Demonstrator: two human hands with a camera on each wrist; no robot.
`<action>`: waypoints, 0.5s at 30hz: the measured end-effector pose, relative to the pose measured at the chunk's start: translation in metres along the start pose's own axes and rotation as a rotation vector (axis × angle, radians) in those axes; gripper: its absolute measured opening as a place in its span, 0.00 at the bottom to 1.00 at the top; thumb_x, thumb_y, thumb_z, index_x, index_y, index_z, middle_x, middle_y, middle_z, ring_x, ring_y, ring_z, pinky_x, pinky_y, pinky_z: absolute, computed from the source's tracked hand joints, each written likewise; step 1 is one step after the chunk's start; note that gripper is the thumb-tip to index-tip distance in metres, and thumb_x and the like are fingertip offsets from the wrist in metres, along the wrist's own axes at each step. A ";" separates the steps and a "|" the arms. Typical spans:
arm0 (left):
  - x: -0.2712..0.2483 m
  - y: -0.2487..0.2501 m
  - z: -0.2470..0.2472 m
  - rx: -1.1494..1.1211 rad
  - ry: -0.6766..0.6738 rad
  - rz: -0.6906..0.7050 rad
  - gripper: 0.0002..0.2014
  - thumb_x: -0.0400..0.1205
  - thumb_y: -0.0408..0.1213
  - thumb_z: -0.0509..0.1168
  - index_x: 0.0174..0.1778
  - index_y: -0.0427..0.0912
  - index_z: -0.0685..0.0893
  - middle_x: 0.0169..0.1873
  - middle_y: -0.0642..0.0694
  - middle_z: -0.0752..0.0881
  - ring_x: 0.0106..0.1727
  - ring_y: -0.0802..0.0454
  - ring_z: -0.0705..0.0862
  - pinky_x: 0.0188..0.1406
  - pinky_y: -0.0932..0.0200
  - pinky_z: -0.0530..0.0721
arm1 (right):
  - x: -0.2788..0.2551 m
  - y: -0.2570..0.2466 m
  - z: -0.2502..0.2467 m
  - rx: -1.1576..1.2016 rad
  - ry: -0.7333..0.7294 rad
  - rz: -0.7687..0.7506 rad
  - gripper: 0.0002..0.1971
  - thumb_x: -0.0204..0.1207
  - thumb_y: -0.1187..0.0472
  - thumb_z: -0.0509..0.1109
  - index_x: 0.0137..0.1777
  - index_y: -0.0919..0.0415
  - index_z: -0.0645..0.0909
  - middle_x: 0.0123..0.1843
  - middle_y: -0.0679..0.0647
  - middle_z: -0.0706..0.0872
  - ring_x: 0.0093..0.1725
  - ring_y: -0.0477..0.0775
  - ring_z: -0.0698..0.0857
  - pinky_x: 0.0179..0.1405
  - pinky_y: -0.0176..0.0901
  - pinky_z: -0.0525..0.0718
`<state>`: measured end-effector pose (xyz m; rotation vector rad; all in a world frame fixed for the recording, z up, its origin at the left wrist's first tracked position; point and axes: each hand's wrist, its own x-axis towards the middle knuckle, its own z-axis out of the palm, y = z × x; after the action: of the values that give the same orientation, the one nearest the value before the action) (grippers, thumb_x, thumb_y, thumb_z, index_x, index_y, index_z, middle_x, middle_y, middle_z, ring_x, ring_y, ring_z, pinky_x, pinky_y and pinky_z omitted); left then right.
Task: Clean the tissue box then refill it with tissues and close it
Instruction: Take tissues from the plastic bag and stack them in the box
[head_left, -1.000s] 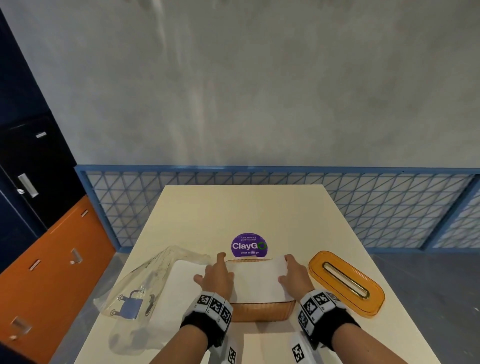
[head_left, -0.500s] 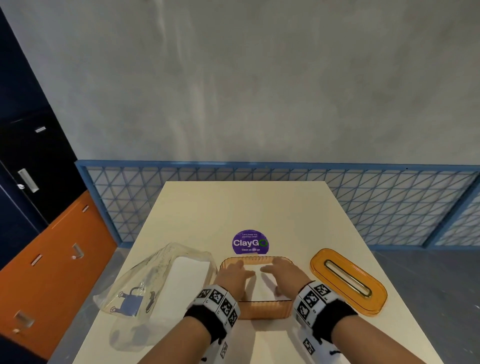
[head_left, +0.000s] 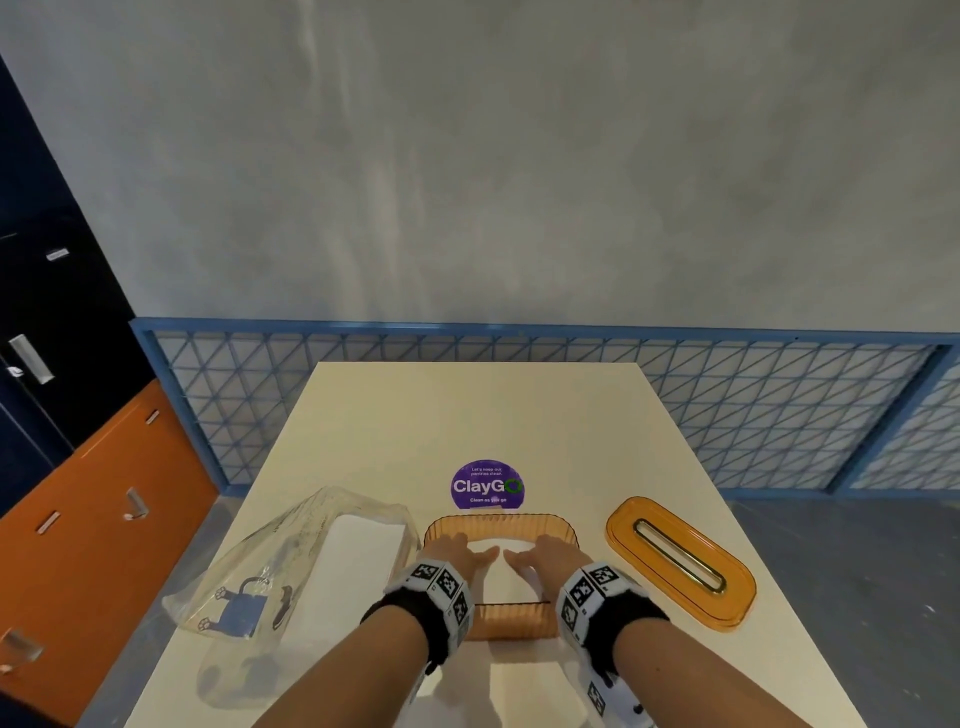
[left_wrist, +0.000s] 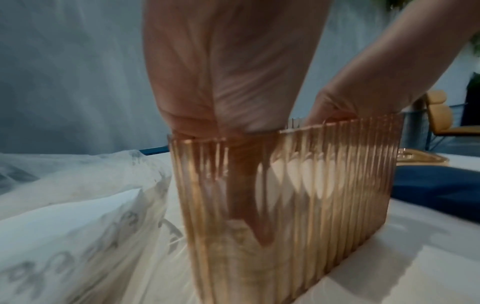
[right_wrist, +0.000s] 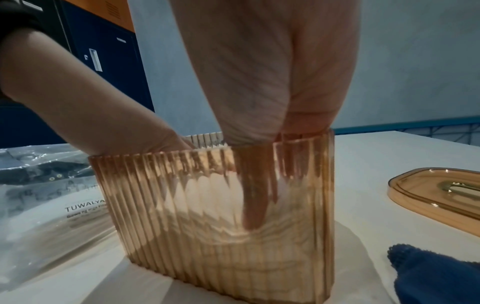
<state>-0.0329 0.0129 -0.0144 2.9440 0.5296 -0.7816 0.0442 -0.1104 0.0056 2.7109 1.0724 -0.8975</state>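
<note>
We had both hands down inside the tissue box (head_left: 501, 618), a ribbed amber, see-through box that stood open on the near middle of the cream table (head_left: 467, 415). Our left hand (head_left: 457, 553) reached in from the left end and our right hand (head_left: 545, 556) from the right, fingers straight and extended, pressing down on the white tissues (head_left: 496, 577) that lay in the box. In the left wrist view the left hand's fingers (left_wrist: 249, 205) ran down behind the ribbed wall to the tissue stack, and the right wrist view showed the right hand's fingers (right_wrist: 255, 205) doing the same at the other end; neither hand curled round anything. The fingertips of the two hands came close together over the middle of the box; whether they touched we could not tell. The box's lid (head_left: 680, 564), amber with a long slot in it, lay flat on the table to the right, apart from the box. To the left, just beside the box, lay a clear plastic tissue pack (head_left: 291, 566) with white tissues showing inside. A round purple sticker (head_left: 487, 486) sat on the table just beyond the box. A dark blue cloth (right_wrist: 436, 275) lay on the table near its front edge, close to the box.
</note>
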 end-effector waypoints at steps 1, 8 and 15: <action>-0.005 0.001 -0.003 0.045 0.038 0.020 0.24 0.87 0.48 0.50 0.81 0.50 0.62 0.77 0.38 0.66 0.79 0.38 0.63 0.77 0.46 0.63 | -0.002 0.002 -0.002 0.004 0.003 -0.024 0.23 0.86 0.51 0.51 0.79 0.53 0.66 0.79 0.61 0.68 0.77 0.62 0.70 0.76 0.49 0.68; -0.022 -0.042 0.000 -0.320 0.550 -0.051 0.18 0.85 0.38 0.57 0.70 0.52 0.76 0.65 0.48 0.78 0.69 0.47 0.72 0.62 0.52 0.74 | -0.007 0.035 -0.011 0.136 0.441 -0.134 0.20 0.80 0.61 0.64 0.72 0.52 0.74 0.67 0.54 0.78 0.69 0.54 0.75 0.65 0.43 0.73; -0.023 -0.081 0.063 -0.461 0.282 -0.518 0.21 0.85 0.48 0.55 0.72 0.43 0.67 0.73 0.42 0.66 0.74 0.44 0.67 0.69 0.50 0.74 | 0.005 0.052 0.010 0.453 0.291 0.016 0.28 0.84 0.69 0.53 0.82 0.49 0.56 0.67 0.64 0.81 0.64 0.60 0.81 0.43 0.30 0.74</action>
<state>-0.1091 0.0733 -0.0547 2.5051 1.3231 -0.2062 0.0760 -0.1497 -0.0121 3.3029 0.9869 -0.8472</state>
